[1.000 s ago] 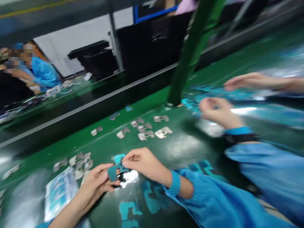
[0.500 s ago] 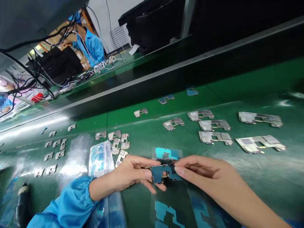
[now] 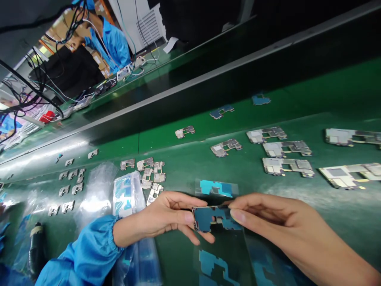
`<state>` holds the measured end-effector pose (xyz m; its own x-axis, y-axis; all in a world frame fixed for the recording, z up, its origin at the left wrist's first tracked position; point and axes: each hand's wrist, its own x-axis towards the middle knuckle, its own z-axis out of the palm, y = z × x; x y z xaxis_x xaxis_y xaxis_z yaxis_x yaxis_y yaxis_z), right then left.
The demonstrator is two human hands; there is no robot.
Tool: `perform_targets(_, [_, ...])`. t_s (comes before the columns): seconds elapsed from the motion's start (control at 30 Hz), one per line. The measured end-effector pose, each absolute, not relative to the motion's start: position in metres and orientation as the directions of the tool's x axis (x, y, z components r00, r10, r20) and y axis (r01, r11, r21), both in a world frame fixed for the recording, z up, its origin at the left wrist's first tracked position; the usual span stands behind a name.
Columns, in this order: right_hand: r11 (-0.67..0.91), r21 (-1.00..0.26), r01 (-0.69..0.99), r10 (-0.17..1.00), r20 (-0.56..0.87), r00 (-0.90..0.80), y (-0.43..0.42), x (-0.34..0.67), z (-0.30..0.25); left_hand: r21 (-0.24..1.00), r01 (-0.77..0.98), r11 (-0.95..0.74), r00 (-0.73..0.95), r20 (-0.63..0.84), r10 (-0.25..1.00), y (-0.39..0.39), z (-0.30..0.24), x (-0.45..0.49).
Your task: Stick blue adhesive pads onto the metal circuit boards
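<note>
A: What's in those hands?

B: A circuit board, blue on its upward face, held over the near middle of the bench.

A: How's it held?

B: The left hand pinches the left end between thumb and forefinger, its other fingers spread apart beneath. The right hand has thumb and forefinger pinched on the right end.

A: And the bright blue patch?

B: A blue sticker on a clear sheet, lying just beyond the board. A second sticker lies on the near side.

A: Plenty more boards about.

B: Yes. Grey boards lie spread on the right, and a small cluster sits just beyond the left hand, beside a plastic bag. Farther off are two blue-faced boards, a little apart.

A: Anyone across there?

B: A person in blue, far left, beyond the bench.
</note>
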<state>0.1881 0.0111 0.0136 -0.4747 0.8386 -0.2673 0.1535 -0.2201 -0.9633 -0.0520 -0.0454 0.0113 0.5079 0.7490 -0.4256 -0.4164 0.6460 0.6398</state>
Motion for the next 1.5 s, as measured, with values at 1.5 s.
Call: perform_targets(1.5, [-0.241,-0.957,0.164,0.843,-0.29,-0.452,0.007,0.182,0.02,0.725,-0.453,0.519,0.504,-0.272,0.82,-0.049,0.003,-0.054])
